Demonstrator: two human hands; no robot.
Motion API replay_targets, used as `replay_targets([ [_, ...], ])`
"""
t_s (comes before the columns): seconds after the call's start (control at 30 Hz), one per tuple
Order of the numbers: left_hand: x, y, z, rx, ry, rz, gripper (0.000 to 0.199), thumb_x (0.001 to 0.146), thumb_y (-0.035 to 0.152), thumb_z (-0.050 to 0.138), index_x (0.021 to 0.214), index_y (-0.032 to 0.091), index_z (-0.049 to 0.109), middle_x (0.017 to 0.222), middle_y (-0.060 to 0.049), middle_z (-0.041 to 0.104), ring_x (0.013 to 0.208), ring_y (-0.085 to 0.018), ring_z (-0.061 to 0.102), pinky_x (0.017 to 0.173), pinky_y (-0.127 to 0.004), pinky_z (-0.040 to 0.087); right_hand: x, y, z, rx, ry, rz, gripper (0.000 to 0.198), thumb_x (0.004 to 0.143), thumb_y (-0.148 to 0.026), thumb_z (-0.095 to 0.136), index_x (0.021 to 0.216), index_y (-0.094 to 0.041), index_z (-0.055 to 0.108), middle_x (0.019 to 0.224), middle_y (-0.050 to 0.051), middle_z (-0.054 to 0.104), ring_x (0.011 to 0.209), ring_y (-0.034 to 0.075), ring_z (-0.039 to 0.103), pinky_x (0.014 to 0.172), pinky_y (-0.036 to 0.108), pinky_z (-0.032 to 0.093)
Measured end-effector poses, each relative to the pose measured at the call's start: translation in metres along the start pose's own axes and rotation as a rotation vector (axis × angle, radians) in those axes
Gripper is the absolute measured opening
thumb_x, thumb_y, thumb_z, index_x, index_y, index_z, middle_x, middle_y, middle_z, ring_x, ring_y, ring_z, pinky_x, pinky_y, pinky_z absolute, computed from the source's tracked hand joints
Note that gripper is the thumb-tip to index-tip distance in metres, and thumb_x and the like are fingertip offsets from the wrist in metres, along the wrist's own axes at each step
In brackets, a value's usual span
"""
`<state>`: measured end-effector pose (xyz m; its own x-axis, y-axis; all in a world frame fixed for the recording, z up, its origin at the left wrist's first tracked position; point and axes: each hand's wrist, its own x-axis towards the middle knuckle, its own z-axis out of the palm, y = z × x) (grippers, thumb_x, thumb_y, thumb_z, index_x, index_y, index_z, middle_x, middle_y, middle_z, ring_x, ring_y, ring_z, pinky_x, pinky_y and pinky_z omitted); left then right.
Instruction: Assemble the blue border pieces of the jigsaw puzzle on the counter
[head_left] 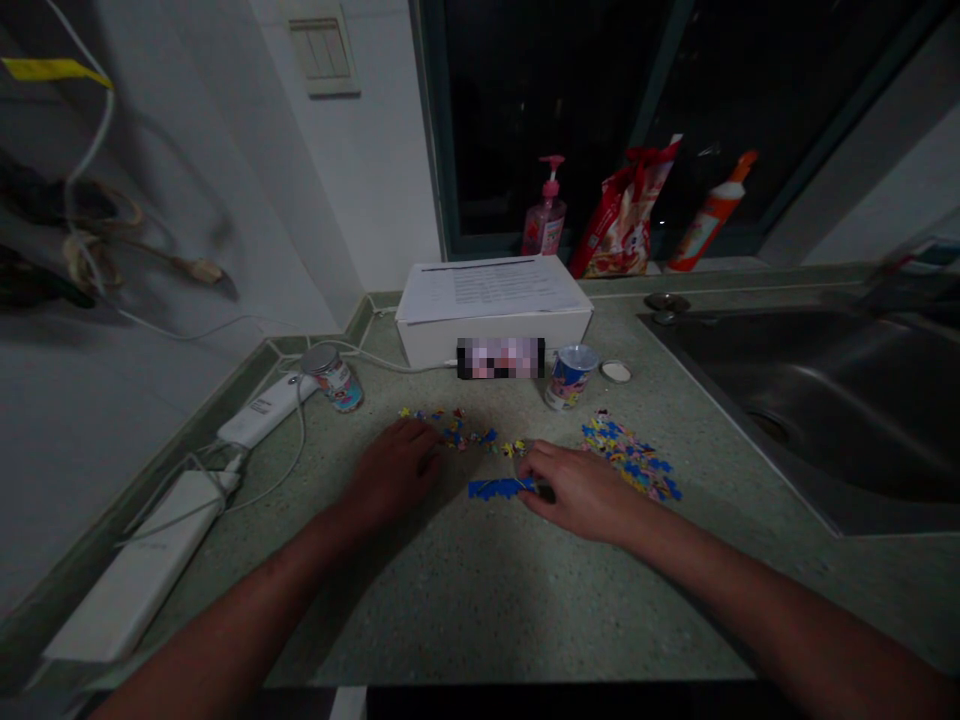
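On the speckled green counter lies a short strip of joined blue puzzle pieces. My right hand rests palm down at the strip's right end, fingertips touching it. My left hand lies palm down to the left, fingers curled near a thin row of loose coloured pieces. A bigger heap of loose pieces sits just right of my right hand. Whether either hand pinches a piece is hidden.
A white box with a printed sheet stands behind the pieces. A small can lies at left, an open can and its lid at right. Power strips line the left wall. A steel sink fills the right.
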<state>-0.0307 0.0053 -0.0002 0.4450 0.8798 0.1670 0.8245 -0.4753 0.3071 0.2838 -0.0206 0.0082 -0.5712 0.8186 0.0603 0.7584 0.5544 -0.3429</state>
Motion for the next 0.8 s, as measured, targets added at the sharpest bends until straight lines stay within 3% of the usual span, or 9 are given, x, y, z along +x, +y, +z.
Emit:
replay_targets([
  [0.2,0.01,0.001,0.014,-0.053,0.073,0.124,0.039,0.105,0.027,0.066,0.143,0.024,0.071,0.155,-0.012,0.067,0.145,-0.033,0.056,0.125,-0.058,0.045,0.001,-0.004,-0.004,0.008,-0.027,0.0,0.009,0.096,-0.024,0.075,0.104,-0.023,0.071,0.103,0.004,0.074,0.088,0.022,0.073,0.07,0.032,0.04],
  [0.5,0.014,0.005,0.029,-0.072,0.093,0.135,0.028,0.106,0.025,0.064,0.13,0.023,0.078,0.153,-0.011,0.069,0.146,-0.033,0.056,0.125,-0.058,0.044,0.001,0.004,-0.012,0.029,0.018,0.01,0.01,0.099,-0.021,0.069,0.109,-0.023,0.071,0.103,0.006,0.075,0.088,0.023,0.074,0.074,0.034,0.048],
  [0.8,0.014,0.0,0.027,-0.101,0.108,0.109,0.02,0.103,0.025,0.067,0.118,0.021,0.08,0.147,-0.013,0.071,0.142,-0.032,0.06,0.124,-0.054,0.047,0.001,0.005,-0.009,0.031,-0.001,0.008,0.007,0.1,-0.021,0.068,0.105,-0.023,0.07,0.103,0.005,0.075,0.089,0.022,0.074,0.074,0.033,0.048],
])
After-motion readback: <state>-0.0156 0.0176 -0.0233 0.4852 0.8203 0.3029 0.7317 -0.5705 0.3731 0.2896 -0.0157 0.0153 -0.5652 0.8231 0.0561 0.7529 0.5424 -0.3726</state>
